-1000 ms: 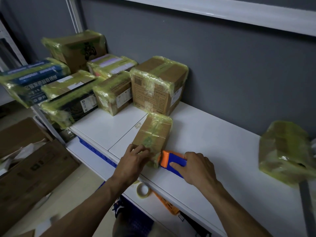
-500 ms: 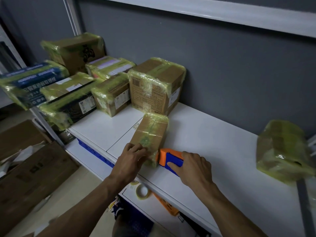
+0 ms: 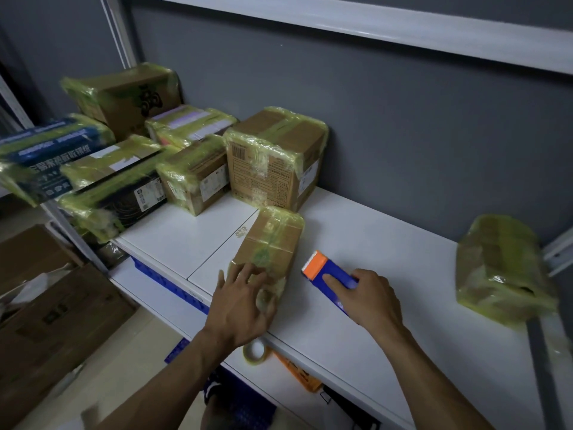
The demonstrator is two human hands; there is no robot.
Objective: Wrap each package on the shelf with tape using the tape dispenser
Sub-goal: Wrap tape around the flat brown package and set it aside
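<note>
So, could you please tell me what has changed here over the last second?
The right hand has pulled the blue and orange plastic tape dispenser rightwards, off the small brown cardboard package wrapped in yellowish tape; a gap now shows between them. The left hand still rests on its near end. The other packages stayed put.

Dim, flat indoor light leaves the white shelf board [image 3: 372,243] brightest, small glints sit on the yellow-taped cardboard package at right [image 3: 502,268], the blue printed tape-wrapped box at far left [image 3: 46,156] smears with blur, and straight lines bow near the borders.
</note>
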